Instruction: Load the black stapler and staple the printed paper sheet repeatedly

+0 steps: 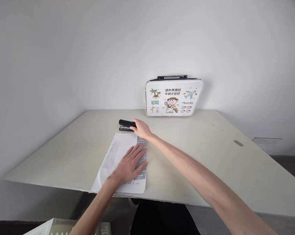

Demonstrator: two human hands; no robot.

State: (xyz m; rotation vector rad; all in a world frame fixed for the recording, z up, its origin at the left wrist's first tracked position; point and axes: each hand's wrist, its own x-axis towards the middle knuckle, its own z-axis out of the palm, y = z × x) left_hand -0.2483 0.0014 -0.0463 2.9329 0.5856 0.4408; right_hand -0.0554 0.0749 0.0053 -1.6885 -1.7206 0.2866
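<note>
A sheet of paper (118,147) with a grey printed block along its right side lies at the table's front edge. Across it rests my left hand (131,163), palm down with the fingers stretched out and spread. Just beyond the far edge of the paper is a black stapler (125,123). My right hand (141,128) is closed around the stapler's right end, so that end is hidden. The stapler's jaw end points left, and a thin silvery strip shows between its upper and lower arms.
A white cartoon-printed case (173,98) with a black handle stands against the wall at the back of the table (186,153). A small grey bar (238,143) lies at the right. Below the front edge, a white perforated container (54,225) shows at lower left.
</note>
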